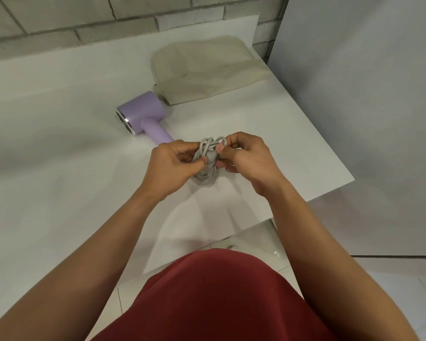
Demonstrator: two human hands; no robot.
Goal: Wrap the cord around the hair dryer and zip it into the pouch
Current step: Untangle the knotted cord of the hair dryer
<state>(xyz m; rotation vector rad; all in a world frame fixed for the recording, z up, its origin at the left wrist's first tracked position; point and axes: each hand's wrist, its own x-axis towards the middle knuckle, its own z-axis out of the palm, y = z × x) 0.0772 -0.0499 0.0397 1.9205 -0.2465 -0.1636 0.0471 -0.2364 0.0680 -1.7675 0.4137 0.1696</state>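
Observation:
A lilac hair dryer (139, 115) lies on its side on the white table (59, 143), its handle pointing toward my hands. Its grey cord (207, 153) is gathered into a bundle of loops just off the handle's end. My left hand (167, 168) pinches the bundle from the left. My right hand (246, 156) holds it from the right, thumb and fingers curled round the loops. The plug is hidden. A beige fabric pouch (207, 67) lies flat behind the dryer, its near corner touching the dryer's head.
A grey brick wall (84, 16) runs along the table's far side. The table's right edge (330, 148) slants away close beside my right hand, with a pale wall and tiled floor beyond. My red-clad torso fills the bottom of the view.

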